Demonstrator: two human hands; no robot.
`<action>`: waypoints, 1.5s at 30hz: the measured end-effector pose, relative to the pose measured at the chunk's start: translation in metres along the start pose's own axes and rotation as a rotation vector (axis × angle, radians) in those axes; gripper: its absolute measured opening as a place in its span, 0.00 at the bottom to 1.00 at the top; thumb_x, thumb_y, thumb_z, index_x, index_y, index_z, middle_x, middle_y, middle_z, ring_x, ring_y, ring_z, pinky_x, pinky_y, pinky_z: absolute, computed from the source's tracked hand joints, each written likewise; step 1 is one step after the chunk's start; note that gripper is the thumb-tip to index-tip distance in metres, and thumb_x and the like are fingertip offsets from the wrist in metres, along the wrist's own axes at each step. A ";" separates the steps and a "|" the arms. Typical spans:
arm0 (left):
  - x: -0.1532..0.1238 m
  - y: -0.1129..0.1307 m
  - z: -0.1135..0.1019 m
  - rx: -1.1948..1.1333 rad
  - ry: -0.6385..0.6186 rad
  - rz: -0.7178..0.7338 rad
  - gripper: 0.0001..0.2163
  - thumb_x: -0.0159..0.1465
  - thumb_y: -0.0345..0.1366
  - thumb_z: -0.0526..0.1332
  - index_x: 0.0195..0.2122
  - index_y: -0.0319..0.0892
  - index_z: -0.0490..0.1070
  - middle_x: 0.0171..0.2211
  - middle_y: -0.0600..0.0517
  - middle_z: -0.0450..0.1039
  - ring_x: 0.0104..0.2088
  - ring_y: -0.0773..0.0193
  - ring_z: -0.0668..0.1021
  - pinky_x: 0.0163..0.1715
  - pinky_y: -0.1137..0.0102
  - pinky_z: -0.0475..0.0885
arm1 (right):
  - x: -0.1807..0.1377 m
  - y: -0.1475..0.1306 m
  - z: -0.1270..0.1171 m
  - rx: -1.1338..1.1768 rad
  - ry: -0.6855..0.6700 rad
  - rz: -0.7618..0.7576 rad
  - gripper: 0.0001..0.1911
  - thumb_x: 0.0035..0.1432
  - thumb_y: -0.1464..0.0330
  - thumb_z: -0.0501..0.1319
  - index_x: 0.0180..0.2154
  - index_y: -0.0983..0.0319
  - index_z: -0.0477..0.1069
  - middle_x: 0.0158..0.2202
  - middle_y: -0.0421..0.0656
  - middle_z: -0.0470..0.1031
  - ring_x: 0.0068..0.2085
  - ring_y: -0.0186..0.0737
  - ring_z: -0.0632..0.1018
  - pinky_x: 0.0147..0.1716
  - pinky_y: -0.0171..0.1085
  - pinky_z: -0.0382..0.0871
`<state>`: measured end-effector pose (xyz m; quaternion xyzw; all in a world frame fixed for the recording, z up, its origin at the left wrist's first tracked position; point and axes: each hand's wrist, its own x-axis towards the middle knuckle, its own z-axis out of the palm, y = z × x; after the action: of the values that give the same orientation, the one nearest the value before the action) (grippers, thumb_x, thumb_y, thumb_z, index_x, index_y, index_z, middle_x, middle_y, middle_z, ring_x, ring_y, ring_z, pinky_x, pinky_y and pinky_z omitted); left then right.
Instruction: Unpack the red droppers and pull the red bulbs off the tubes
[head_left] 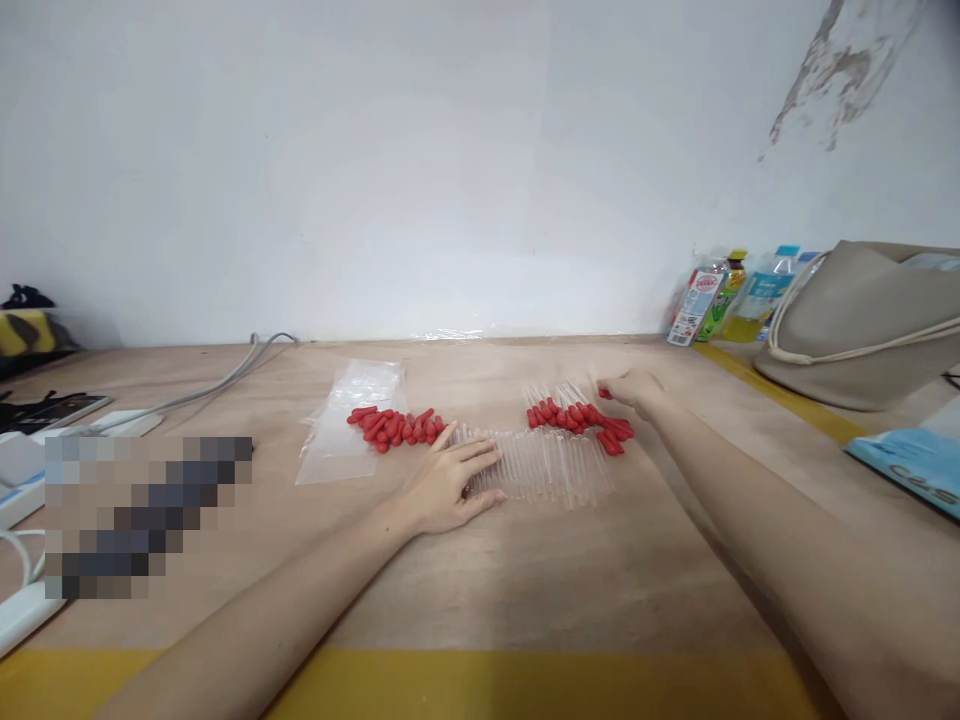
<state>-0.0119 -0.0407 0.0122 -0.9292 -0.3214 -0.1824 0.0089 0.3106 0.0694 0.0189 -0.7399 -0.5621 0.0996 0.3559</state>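
A row of thin clear glass tubes (551, 468) lies side by side on the wooden table. My left hand (450, 482) rests flat at the left end of this row, fingers spread, holding nothing. Just beyond that hand is a heap of loose red rubber bulbs (394, 428), partly over clear plastic bags (337, 420). At the right, several droppers with red bulbs (574, 415) lie together, their thin stems pointing away from me. My right hand (634, 390) is closed in a pinch at the right of them, with a red dropper bulb (604, 390) at its fingertips.
On the left are white power strips (127, 422) with a grey cable (217, 385), and a blurred-out patch (150, 520). Bottles (769, 290), a carton (697, 305), a beige bag (855, 330) and a blue packet (911, 465) stand or lie at the right. A wall closes the back.
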 end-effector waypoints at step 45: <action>-0.002 0.012 0.006 0.088 0.386 0.316 0.09 0.61 0.28 0.54 0.42 0.36 0.68 0.42 0.46 0.74 0.48 0.61 0.72 0.52 0.60 0.66 | -0.156 -0.044 0.005 -0.026 0.241 -1.494 0.12 0.56 0.76 0.54 0.41 0.65 0.70 0.39 0.45 0.76 0.44 0.39 0.75 0.46 0.41 0.71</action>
<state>-0.0045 -0.0508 0.0069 -0.9145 -0.1722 -0.3388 0.1389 0.2195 -0.0642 0.0040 -0.1721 -0.8724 -0.2564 0.3790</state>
